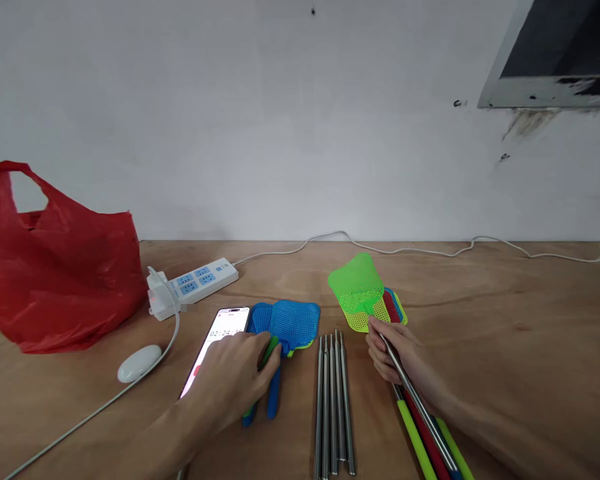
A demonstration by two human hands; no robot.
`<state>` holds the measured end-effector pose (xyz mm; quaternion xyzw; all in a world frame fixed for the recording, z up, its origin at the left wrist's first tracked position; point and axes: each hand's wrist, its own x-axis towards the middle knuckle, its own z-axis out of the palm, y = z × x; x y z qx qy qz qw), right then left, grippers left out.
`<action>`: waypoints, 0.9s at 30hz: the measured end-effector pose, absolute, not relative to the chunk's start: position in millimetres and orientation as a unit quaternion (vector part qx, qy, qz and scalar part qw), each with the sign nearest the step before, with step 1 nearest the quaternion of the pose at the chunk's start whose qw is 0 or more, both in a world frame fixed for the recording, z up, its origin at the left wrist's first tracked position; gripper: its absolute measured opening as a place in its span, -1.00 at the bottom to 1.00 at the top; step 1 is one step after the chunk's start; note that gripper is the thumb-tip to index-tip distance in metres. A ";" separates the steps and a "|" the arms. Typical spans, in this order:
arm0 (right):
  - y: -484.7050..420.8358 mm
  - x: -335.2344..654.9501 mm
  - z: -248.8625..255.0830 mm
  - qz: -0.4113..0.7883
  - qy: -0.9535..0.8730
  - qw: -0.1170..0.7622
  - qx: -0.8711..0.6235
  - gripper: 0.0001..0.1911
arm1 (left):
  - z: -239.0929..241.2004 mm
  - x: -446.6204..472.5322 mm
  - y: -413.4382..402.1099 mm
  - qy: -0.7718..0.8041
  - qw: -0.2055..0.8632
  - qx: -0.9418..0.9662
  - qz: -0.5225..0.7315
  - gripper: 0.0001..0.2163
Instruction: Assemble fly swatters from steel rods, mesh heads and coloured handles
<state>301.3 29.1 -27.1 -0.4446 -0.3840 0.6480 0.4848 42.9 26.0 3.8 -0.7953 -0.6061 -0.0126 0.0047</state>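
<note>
My left hand [235, 380] lies with curled fingers on a pile of loose swatter heads [290, 323], blue on top with a green one under it, gripping a green handle stub. My right hand [400, 357] pinches the metal rod of a green fly swatter [356, 283] just below its mesh head. That swatter rests atop a stack of finished swatters [387, 310] in yellow, red and blue, whose coloured handles [425, 440] run toward me. Several bare metal rods [333, 400] lie side by side between my hands.
A phone [215, 343] showing a timer lies left of the blue heads. A white power strip [195, 283] with its cable, a white oval object [139, 362] and a red plastic bag [55, 260] sit at the left. A white cable [430, 250] runs along the wall.
</note>
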 end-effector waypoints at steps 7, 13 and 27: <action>27.4 307.3 -38.2 0.656 -0.438 0.436 -0.434 -0.48 | -3.8 42.2 31.7 -0.622 0.025 -0.780 0.060 -0.53; 29.7 315.9 -37.7 0.739 -0.447 0.370 -0.343 -0.60 | 4.5 35.2 32.4 -0.589 0.000 -0.808 -0.015 -0.67; 9.8 318.5 -13.2 0.887 -0.396 0.119 -0.205 -0.60 | 3.4 22.6 40.3 -0.330 -0.031 -0.909 -0.252 -0.54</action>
